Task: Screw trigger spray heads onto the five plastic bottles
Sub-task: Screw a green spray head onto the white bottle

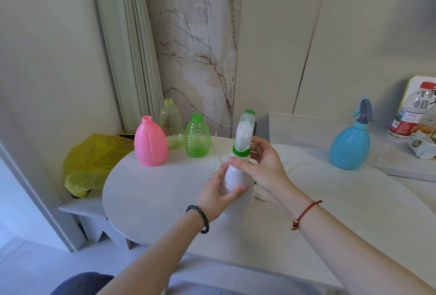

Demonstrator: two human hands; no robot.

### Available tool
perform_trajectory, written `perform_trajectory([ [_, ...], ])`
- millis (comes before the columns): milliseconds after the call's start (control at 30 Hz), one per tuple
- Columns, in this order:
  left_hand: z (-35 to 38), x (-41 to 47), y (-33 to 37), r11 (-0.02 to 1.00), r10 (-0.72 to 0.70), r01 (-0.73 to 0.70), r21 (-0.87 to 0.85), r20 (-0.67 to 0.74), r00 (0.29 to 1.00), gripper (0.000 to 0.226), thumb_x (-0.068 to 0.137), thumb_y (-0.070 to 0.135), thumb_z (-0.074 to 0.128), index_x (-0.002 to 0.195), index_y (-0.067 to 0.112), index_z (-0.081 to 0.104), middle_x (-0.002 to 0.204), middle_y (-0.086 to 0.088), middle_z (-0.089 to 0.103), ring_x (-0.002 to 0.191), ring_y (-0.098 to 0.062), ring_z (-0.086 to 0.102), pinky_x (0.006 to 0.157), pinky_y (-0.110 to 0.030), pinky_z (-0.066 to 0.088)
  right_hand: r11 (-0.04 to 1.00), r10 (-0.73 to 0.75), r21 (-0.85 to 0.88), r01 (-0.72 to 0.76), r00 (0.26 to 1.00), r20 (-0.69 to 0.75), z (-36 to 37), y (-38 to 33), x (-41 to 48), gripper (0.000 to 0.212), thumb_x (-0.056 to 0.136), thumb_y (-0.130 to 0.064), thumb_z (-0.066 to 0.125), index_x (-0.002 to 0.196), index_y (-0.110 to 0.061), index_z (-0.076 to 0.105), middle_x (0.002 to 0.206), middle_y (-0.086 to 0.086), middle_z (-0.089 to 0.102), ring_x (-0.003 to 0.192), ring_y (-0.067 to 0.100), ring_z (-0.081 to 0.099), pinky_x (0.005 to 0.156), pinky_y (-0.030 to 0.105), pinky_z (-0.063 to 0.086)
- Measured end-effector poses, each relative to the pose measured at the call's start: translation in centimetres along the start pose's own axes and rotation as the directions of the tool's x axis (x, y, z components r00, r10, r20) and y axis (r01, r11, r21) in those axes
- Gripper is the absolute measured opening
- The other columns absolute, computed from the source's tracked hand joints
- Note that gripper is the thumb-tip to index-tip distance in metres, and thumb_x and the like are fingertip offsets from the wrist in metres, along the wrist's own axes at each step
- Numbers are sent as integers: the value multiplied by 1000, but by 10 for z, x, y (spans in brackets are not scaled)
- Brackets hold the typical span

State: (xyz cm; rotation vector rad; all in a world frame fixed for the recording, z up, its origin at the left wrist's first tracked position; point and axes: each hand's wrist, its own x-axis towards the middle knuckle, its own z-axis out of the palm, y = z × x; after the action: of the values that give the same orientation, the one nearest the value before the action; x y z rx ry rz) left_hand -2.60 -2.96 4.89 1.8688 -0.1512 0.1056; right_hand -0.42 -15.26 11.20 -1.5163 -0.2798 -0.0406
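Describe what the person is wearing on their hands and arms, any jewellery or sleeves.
Both forearms are bare, with no sleeves in view. The left hand has a thin gold ring on one of its fingers and a dark beaded bracelet at the wrist. The right hand has a red cord bracelet with a small gold charm.

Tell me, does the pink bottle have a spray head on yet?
Not yet. The pink bottle stands upright on the table with its threaded neck bare and open.

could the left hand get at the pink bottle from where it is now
Probably yes, once it lets go: the left hand is gripping the white bottle, and the pink bottle stands open-necked to its left with bare table between.
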Motion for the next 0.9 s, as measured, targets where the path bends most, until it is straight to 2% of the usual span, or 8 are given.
perform_trajectory([
  [133,-1,-1,1,1000,2,-2,13,1,1000,48,77,36,65,99,67,36,108,27,56,98,16,52,74,-1,40,994,-20,108,6,990,137,-5,1,-4,17,83,-14,61,98,-20,66,86,-4,66,87,12,59,83,26,45],
  [233,-1,0,1,1000,1,-1,13,-5,1000,48,76,38,65,96,71,36,106,29,56,93,20,51,71,1,38,999,-21,46,18,997,76,-8,0,-1,16,79,-14,66,94,-20,64,91,-7,68,92,10,61,86,26,47],
  [367,-1,0,2,1000,7,-7,29,2,1000,55,77,37,64,93,78,30,106,38,49,95,27,44,74,3,36,995,33,-90,-29,999,41,-6,3,1,46,66,-19,79,104,-21,53,103,-5,62,89,1,60,73,14,45],
  [533,-1,0,1,1000,11,-11,5,6,1000,46,77,37,65,102,63,36,109,27,55,94,20,50,71,1,38,999,26,-41,-18,981,193,-12,2,1,16,83,-22,62,97,-30,63,97,13,63,96,17,59,89,36,45],
  [633,0,-1,1,1000,10,-10,2,11,1000,46,77,37,65,102,62,34,109,30,52,94,23,48,73,1,39,997,62,-45,-57,993,100,-9,2,1,36,71,-23,75,101,-27,56,107,5,62,97,15,59,76,26,46],
  [700,0,-1,2,1000,11,-11,0,11,1000,46,78,35,64,102,61,34,108,30,52,93,23,48,73,1,38,996,76,36,-84,981,178,-8,2,0,51,62,-32,76,108,-24,55,109,5,59,98,15,58,84,29,47],
  [800,0,-2,2,1000,22,-22,-7,5,1000,46,78,34,65,101,61,36,106,27,55,92,21,51,71,0,39,984,74,133,-115,956,283,-13,-2,-1,35,69,-36,66,102,-26,65,104,7,66,103,17,61,91,28,45],
  [900,1,-2,1,999,28,-27,-17,3,1000,46,78,31,65,101,60,38,105,27,56,90,20,52,71,0,39,991,71,98,-90,980,186,-12,-2,2,19,78,-19,67,96,-19,65,101,13,66,102,22,61,84,22,46],
])
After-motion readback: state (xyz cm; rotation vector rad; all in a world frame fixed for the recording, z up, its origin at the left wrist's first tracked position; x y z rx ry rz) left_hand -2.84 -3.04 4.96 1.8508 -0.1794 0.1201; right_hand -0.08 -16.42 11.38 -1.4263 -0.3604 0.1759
